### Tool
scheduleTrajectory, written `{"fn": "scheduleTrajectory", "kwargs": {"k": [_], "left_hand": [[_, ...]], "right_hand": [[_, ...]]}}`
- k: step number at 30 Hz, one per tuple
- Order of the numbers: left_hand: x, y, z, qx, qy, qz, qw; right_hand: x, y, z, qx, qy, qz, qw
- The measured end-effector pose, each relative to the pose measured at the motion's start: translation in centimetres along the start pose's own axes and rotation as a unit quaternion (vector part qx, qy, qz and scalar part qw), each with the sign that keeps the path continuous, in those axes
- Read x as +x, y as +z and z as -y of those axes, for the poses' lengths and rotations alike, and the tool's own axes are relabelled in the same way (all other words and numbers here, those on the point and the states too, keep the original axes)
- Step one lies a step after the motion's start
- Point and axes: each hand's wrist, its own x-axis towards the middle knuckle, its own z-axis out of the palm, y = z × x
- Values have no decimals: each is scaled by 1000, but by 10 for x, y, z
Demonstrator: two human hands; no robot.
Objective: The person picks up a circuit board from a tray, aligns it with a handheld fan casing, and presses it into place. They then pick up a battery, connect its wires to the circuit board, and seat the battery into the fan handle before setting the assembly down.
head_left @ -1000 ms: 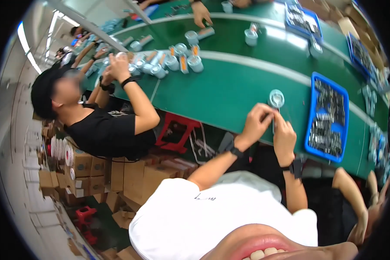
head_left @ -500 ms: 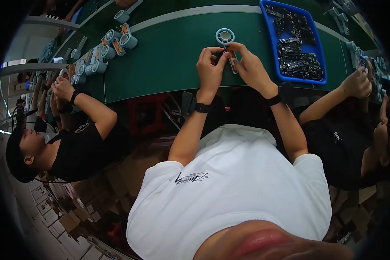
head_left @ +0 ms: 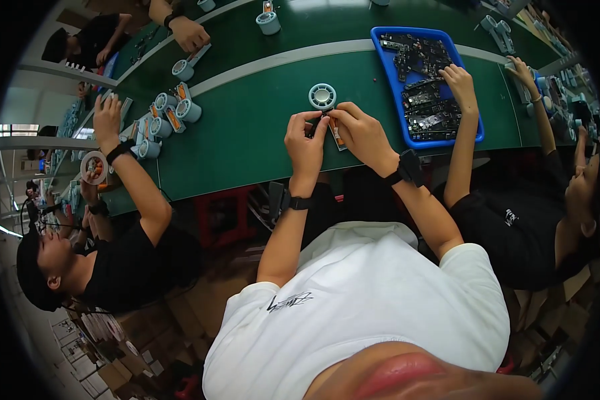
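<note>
Light blue round-headed device point(head_left: 322, 97) on green table point(head_left: 247, 120), orange-lined handle point(head_left: 337, 137) partly hidden

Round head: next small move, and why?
Probably a slight adjustment just below the round head: the left hand and right hand come together there, and an orange strip shows between them. What they hold is too small to tell.

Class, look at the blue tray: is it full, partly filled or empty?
Partly filled: dark circuit boards cover much of the blue tray, but bare blue patches show between them.
</note>
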Motion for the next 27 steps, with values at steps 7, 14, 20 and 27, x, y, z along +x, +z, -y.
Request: {"fn": "scheduleTrajectory", "kwargs": {"k": [7,14,20,27], "left_hand": [[-3,11,-7,37,-13,-45,998],[2,17,-12,84,6,-71,994],[7,11,2,138,80,-17,987],[8,1,1,222,199,68,952]], "right_hand": [[2,-7,-14,64,-22,45,997],[18,2,-12,23,83,43,995],[18,17,-15,9,64,-5,998],[15,16,-17,27,54,-20,998]]}}
